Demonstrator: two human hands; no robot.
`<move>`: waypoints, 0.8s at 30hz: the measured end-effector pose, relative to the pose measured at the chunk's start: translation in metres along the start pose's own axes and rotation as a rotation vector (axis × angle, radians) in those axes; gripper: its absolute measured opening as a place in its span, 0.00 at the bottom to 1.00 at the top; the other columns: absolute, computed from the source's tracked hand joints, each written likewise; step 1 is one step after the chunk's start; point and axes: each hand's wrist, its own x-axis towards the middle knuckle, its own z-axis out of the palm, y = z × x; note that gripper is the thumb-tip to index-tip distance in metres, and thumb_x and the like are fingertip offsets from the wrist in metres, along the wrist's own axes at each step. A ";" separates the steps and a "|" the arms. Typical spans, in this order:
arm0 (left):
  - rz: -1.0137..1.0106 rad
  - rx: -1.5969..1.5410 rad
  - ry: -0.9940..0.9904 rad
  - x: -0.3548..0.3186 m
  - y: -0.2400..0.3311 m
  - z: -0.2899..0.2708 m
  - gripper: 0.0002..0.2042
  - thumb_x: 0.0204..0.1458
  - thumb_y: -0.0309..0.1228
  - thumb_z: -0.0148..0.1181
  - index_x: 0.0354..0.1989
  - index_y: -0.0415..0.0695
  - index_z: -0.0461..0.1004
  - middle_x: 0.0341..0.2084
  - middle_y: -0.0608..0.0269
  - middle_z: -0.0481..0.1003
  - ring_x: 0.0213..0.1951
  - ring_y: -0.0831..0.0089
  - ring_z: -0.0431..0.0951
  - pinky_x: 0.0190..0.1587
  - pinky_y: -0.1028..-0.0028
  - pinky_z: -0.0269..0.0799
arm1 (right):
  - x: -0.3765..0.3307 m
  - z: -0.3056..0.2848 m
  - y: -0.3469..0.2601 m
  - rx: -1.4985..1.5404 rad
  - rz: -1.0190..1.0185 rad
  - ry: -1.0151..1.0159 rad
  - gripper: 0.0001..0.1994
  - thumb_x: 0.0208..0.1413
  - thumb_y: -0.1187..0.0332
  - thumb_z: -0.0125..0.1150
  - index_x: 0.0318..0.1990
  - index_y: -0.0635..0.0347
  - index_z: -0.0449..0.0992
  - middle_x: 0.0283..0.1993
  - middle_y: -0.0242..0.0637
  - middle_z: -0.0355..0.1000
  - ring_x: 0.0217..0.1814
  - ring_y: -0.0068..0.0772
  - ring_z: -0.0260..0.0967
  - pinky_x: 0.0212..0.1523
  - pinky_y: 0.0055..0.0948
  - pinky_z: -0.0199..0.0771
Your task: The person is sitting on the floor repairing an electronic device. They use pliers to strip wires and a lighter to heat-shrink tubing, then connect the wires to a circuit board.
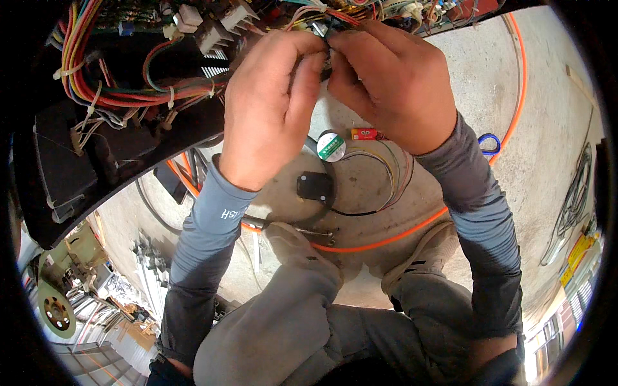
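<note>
Inside the curve of the orange hose (386, 239), near its open top, the left hand (273, 103) and the right hand (399, 90) meet at their fingertips. Both hands have thumb and finger pinched on a thin dark wire (329, 29). The fingers hide most of it, so I cannot tell where it ends or what it joins.

Up and left of the hose is a black case (77, 170) full of parts. Its top is cut off, and its left side fades into the dark. A bunch of colored wires (125, 98) bends along it.

Inside the hose's curve are a round disc (331, 147), a flat black piece (313, 186) and a red block (364, 134), its right end hard to make out by the right hand. Pale floor (463, 77) runs from the right hand to the hose's right side, where a blue loop (492, 153) touches it. Both shoes (293, 248) are by its bottom bend.
</note>
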 end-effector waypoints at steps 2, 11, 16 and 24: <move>0.026 0.029 0.005 0.000 -0.001 0.001 0.05 0.59 0.21 0.58 0.43 0.40 0.75 0.33 0.53 0.75 0.34 0.52 0.76 0.38 0.62 0.73 | -0.002 0.003 -0.002 -0.026 0.019 0.030 0.15 0.44 0.76 0.71 0.43 0.59 0.78 0.33 0.40 0.75 0.30 0.46 0.76 0.29 0.40 0.78; 0.039 0.029 -0.029 0.002 -0.003 -0.002 0.05 0.59 0.22 0.58 0.42 0.40 0.75 0.33 0.52 0.75 0.35 0.51 0.76 0.38 0.62 0.72 | -0.004 0.014 0.002 -0.009 0.001 0.131 0.14 0.43 0.77 0.71 0.40 0.59 0.78 0.32 0.39 0.75 0.29 0.45 0.75 0.29 0.38 0.78; -0.068 -0.123 -0.039 -0.002 -0.005 -0.003 0.05 0.63 0.25 0.57 0.44 0.39 0.76 0.34 0.54 0.77 0.36 0.57 0.78 0.40 0.67 0.73 | -0.004 0.015 0.011 0.051 -0.022 0.139 0.13 0.44 0.78 0.70 0.40 0.60 0.78 0.33 0.40 0.76 0.29 0.43 0.76 0.29 0.35 0.77; -0.162 -0.174 -0.031 -0.009 -0.014 0.002 0.08 0.64 0.29 0.59 0.45 0.39 0.78 0.37 0.55 0.79 0.39 0.64 0.79 0.44 0.69 0.74 | -0.019 0.000 0.009 0.161 0.083 -0.004 0.09 0.54 0.78 0.68 0.42 0.62 0.78 0.36 0.41 0.75 0.30 0.39 0.75 0.30 0.32 0.77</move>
